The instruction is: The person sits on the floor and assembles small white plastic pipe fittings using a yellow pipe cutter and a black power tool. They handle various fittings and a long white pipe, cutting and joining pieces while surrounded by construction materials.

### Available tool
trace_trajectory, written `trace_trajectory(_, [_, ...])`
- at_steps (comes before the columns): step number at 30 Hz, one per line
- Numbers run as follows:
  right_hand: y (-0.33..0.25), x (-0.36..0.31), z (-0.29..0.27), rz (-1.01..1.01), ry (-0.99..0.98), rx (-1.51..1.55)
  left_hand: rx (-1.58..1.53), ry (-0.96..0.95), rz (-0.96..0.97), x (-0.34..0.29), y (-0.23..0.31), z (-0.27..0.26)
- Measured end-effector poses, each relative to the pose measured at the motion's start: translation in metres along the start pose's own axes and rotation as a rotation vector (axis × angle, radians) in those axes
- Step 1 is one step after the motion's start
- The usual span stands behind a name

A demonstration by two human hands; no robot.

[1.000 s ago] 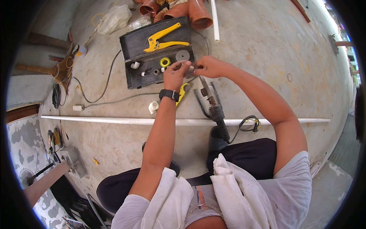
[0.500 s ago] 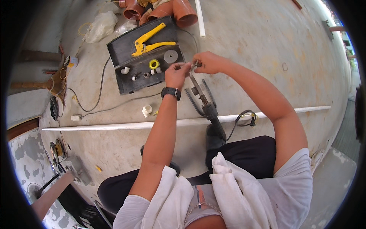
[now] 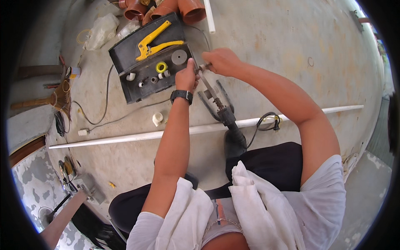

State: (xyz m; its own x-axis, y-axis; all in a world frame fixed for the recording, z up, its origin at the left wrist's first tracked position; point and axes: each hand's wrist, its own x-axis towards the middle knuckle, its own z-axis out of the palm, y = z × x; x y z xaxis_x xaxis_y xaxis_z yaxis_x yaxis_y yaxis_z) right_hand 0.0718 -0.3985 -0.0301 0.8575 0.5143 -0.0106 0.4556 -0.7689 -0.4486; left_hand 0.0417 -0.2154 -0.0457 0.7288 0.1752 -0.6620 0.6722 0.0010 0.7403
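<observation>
Corded tool (image 3: pixel 227 116): While the black case (image 3: pixel 125 53) lies open, it's standing on the floor (image 3: pixel 266 79), just off the case's lower right corner!
Right grip (image 3: pixel 223 61): clamped on a small grey piece (image 3: pixel 204 66), right at the tool's nose!
Left grip (image 3: pixel 187 78): curled beside it, thumb up; can't tell what's inside.
Progress: mid-step, by my read; long white pipe (image 3: pixel 166 134), loose fittings (image 3: pixel 163 74) all unjoined!

Cutter (image 3: pixel 144 48) in case lid (image 3: pixel 125 57); fittings (image 3: pixel 167 73) in case base (image 3: pixel 135 93); heating tool (image 3: pixel 226 116) across pipe (image 3: pixel 204 128).
</observation>
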Motion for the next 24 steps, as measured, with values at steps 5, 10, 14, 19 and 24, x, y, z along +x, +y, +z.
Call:
trace_trajectory(5, [-0.002, 0.000, -0.001, -0.045, -0.096, 0.192, 0.034, 0.015, 0.139, 0.005, -0.007, -0.005])
trace_trajectory(10, [0.011, 0.007, -0.004, -0.078, -0.314, 0.205, 0.166, 0.027, 0.349, 0.010, -0.014, -0.006])
trace_trajectory(14, [0.010, 0.002, -0.001, -0.096, -0.094, 0.078, 0.155, 0.050, 0.293, 0.019, -0.017, -0.012])
trace_trajectory(19, [0.021, -0.004, 0.001, 0.032, -0.084, 0.118, 0.029, 0.077, 0.177, 0.014, -0.019, -0.019])
trace_trajectory(24, [0.037, -0.009, 0.006, 0.103, -0.204, 0.112, -0.279, -0.075, -0.017, 0.012, -0.053, -0.027])
